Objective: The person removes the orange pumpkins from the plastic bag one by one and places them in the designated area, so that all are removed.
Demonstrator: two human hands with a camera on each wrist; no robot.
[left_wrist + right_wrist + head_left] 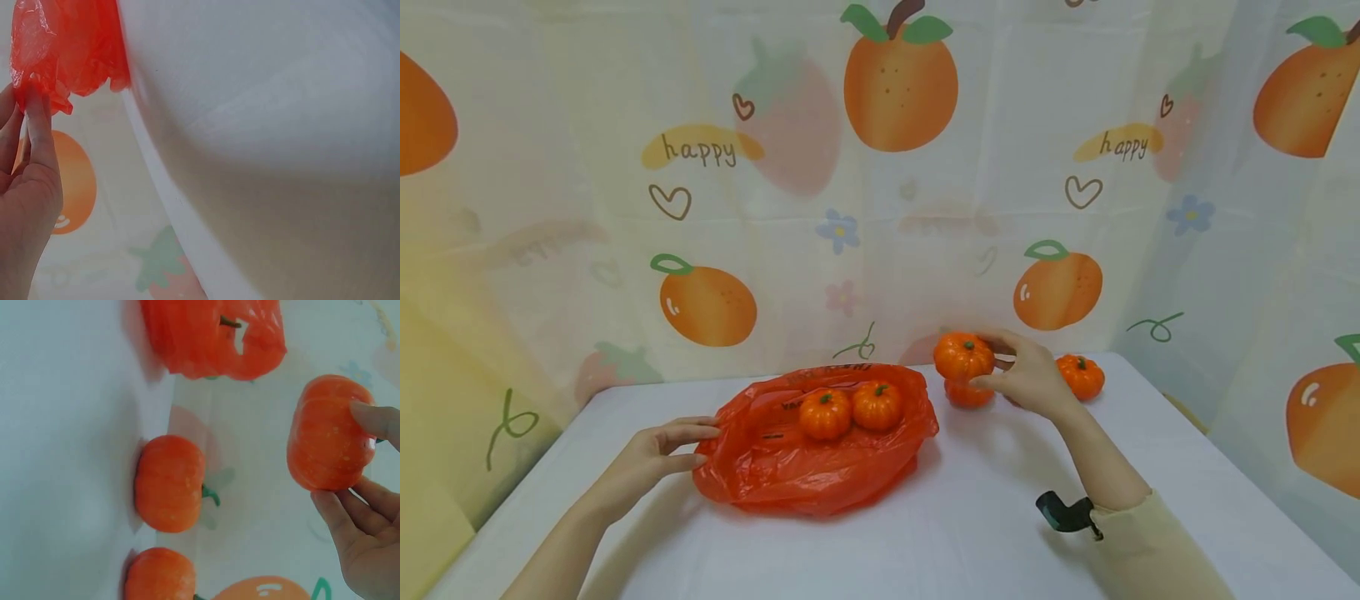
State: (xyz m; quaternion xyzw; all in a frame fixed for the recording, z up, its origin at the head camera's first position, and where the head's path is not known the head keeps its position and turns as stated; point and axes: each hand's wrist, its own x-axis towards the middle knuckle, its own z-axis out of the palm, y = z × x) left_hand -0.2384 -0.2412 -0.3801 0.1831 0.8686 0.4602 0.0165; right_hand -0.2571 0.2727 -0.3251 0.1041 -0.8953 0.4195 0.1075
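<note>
A red plastic bag (820,487) lies spread open on the table, with two small orange pumpkins (825,414) inside it. My left hand (647,458) holds the bag's left edge; in the left wrist view its fingertips (39,119) pinch the crinkled plastic. In my right hand (1026,375) is another small pumpkin (962,357), gripped between thumb and fingers. The right wrist view shows this pumpkin (331,432) raised off the table. Below it stands a further pumpkin (967,394), partly hidden by the held one and the hand.
One more pumpkin (1081,377) sits on the table right of my right hand. The white table (985,533) ends at a curtain (880,275) printed with fruit. A dark device (1064,512) is at the right wrist by the sleeve.
</note>
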